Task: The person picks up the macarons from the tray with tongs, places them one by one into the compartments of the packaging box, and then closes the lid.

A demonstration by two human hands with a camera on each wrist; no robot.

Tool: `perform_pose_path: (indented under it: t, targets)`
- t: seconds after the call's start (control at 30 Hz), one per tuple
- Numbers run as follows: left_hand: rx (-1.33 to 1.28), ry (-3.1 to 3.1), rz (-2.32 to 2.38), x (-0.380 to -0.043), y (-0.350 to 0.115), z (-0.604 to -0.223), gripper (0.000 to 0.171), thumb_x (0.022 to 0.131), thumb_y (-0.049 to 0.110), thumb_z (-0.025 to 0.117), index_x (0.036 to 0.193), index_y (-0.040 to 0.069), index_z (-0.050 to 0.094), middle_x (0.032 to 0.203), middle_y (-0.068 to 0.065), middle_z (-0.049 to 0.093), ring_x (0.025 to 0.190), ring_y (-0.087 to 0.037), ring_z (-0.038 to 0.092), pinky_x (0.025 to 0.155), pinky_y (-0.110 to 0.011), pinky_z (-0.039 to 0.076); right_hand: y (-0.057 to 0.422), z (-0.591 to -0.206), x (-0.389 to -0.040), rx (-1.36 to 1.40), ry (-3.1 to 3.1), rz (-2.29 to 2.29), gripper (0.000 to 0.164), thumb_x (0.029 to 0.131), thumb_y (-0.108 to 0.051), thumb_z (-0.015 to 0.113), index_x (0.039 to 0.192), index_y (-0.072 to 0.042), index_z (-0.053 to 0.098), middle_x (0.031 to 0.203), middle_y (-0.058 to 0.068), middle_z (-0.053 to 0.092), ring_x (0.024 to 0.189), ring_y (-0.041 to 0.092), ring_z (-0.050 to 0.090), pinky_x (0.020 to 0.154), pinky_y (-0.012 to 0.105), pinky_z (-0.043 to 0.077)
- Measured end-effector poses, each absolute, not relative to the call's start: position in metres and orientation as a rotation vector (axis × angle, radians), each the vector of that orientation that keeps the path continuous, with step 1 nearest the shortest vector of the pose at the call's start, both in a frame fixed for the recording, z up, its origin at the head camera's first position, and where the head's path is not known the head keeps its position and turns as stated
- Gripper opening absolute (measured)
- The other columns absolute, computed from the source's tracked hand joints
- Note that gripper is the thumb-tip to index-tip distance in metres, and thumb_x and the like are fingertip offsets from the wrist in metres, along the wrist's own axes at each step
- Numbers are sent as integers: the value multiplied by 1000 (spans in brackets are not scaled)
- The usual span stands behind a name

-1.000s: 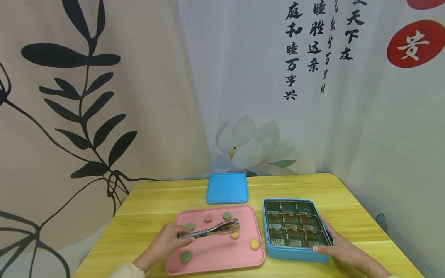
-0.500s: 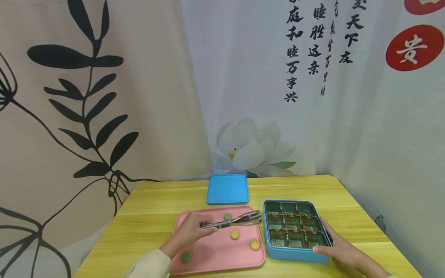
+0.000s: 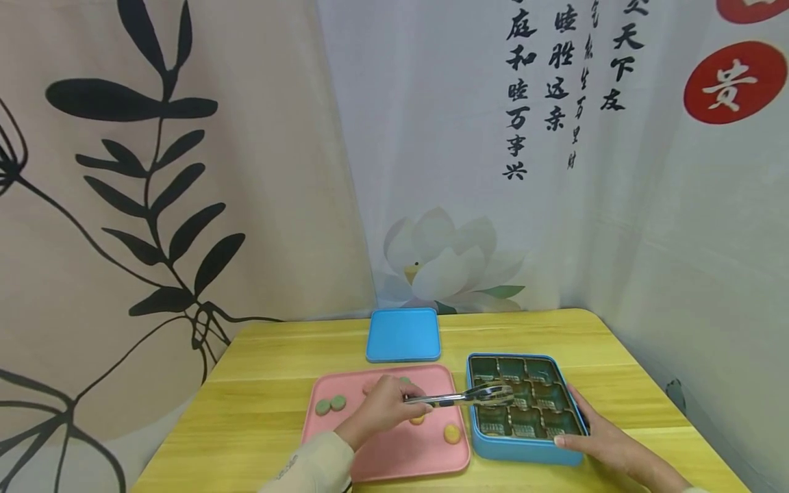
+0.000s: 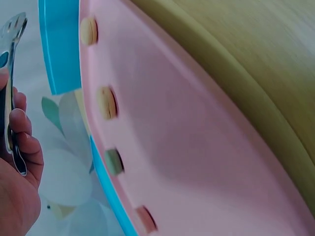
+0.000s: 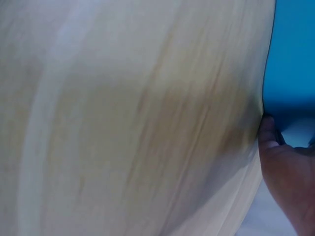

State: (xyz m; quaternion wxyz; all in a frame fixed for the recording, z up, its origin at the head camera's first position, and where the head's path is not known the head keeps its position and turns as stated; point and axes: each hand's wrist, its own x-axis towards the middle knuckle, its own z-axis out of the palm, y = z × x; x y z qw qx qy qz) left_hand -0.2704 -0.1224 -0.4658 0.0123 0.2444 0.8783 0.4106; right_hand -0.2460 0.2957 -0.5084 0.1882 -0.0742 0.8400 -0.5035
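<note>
My left hand (image 3: 383,411) grips metal food tongs (image 3: 462,397), its arm reaching across the pink tray (image 3: 409,462). The tips of the tongs hang over the left and middle cells of a blue box (image 3: 524,450). I cannot tell whether anything sits between them. In the left wrist view the tongs (image 4: 11,93) lie along the curled fingers. On the tray are green macarons (image 3: 337,402), yellow macarons (image 3: 452,433) and a pink macaron (image 4: 146,219). My right hand (image 3: 607,441) holds the box at its right side, thumb on the near corner.
A blue lid (image 3: 403,335) lies behind the tray on the yellow wood-grain table (image 3: 271,356). The box has a divided dark insert (image 3: 526,422) with several cells. A printed curtain (image 3: 296,171) hangs behind the table.
My left hand has carried the tongs rightward from above the tray to above the box. The right hand and the box have stayed in place.
</note>
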Motion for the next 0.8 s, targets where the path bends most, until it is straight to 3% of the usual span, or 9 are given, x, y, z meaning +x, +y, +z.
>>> perform_pose_path:
  t: [0.2, 0.5, 0.8]
  targets:
    - [755, 2680, 1316, -271, -105, -470, 5, 82, 17, 80, 78, 16, 77, 54, 14, 56, 51, -2, 46, 47, -18, 36, 296, -507, -247, -193, 2366, -1384, 107, 95, -31, 67, 155, -6, -17, 155, 38, -11, 138, 62, -1, 103, 76, 14]
    - [839, 2750, 1200, -274, -93, -477, 4, 79, 19, 83, 81, 17, 80, 66, 18, 66, 56, 1, 46, 52, -18, 38, 298, -509, -248, -230, 2379, -1368, 106, 95, -30, 67, 154, -2, -17, 153, 41, -6, 137, 63, 10, 101, 73, 23]
    - [837, 2751, 1212, -271, -92, -477, 5, 79, 19, 84, 82, 16, 80, 68, 19, 66, 54, 3, 45, 48, -17, 36, 298, -508, -249, -226, 2390, -1349, 107, 95, -32, 67, 154, -2, -18, 153, 42, -6, 137, 64, 7, 101, 75, 22]
